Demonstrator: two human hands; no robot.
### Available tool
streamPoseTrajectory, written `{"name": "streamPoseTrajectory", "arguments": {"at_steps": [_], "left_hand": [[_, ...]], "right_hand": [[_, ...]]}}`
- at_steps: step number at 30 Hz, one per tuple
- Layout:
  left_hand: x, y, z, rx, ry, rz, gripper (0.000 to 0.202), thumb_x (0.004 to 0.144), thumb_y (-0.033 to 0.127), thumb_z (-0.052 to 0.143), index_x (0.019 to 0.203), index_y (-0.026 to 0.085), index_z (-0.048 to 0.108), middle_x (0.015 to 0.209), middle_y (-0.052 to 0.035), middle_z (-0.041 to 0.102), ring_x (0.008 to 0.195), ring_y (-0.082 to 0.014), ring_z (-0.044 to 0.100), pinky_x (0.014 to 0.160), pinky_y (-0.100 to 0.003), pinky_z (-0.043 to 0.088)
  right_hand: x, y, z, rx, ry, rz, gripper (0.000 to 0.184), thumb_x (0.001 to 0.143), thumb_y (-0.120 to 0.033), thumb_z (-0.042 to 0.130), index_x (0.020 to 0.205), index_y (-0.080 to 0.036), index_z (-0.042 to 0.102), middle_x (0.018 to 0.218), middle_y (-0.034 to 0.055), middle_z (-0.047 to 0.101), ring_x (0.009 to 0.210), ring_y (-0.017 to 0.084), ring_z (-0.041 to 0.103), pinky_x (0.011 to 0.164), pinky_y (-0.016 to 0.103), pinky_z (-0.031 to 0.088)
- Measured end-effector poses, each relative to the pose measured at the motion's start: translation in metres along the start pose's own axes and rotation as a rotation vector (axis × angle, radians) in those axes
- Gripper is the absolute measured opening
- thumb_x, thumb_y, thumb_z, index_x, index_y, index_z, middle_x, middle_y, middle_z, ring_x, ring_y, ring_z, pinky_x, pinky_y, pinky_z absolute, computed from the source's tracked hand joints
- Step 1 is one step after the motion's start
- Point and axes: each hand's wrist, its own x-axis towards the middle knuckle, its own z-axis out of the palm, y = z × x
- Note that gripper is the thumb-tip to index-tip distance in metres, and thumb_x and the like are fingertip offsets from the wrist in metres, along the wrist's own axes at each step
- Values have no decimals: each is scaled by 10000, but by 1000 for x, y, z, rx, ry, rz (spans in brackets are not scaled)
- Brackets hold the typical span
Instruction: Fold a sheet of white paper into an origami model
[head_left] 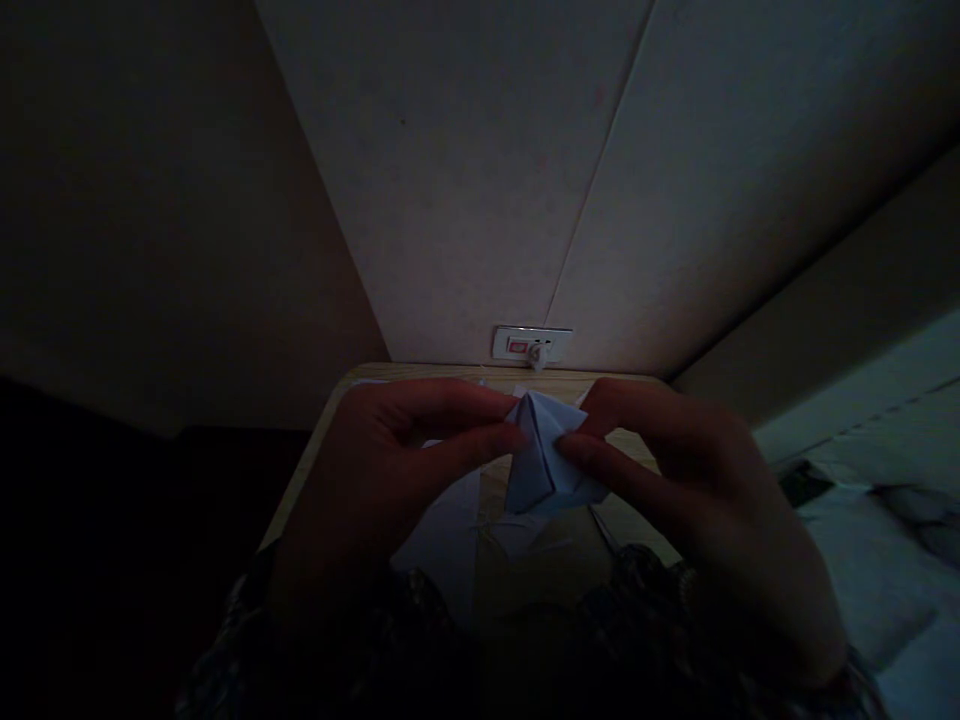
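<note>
A folded piece of white paper (546,460) is held up over the small wooden table (499,590), its creased sides meeting in a point at the top. My left hand (420,450) pinches its left side near that point between thumb and fingers. On the right, my right hand (675,470) grips the other side, with the thumb pressed on the front face and the fingers mostly behind. Beneath the hands lie a white sheet (446,530) and some thin paper strips (510,535). A dark pointed tool (604,530), partly hidden, rests by my right wrist.
A wall socket (532,345) with a plug in it sits just above the table's back edge. The pale panelled wall (480,200) rises behind. At right is a light surface (892,560) with a pair of glasses (922,520) on it. The scene is dim.
</note>
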Motion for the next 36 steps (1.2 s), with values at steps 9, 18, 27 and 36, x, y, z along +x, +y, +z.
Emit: {"name": "streamPoseTrajectory", "arguments": {"at_steps": [9, 18, 27, 36], "left_hand": [[-9, 3, 8, 118, 149, 45, 224, 632, 89, 818, 627, 311, 786, 633, 117, 778, 629, -131, 748, 633, -180, 601], [-3, -3, 5, 93, -58, 112, 224, 710, 111, 809, 828, 301, 805, 801, 102, 804, 748, -103, 734, 686, -140, 554], [-4, -7, 3, 260, -33, 121, 108, 681, 199, 820, 770, 237, 772, 740, 41, 756, 715, -134, 689, 648, -188, 534], [0, -6, 3, 69, -24, 128, 187, 705, 121, 802, 830, 248, 745, 756, 71, 761, 728, -120, 716, 667, -164, 566]], "right_hand": [[0, 0, 2, -1, 19, -4, 312, 937, -348, 630, 655, -218, 601, 634, -29, 635, 614, 141, 602, 597, 262, 458], [-2, 3, 3, 72, 60, 2, 277, 932, -322, 646, 678, -215, 618, 652, -35, 619, 629, 129, 595, 632, 265, 453], [1, 5, 4, 104, 51, -21, 203, 919, -264, 654, 729, -218, 597, 680, -51, 623, 646, 118, 596, 630, 242, 459], [4, 3, 3, 125, -4, -9, 183, 921, -292, 654, 757, -212, 649, 717, -24, 676, 686, 141, 637, 635, 252, 491]]}}
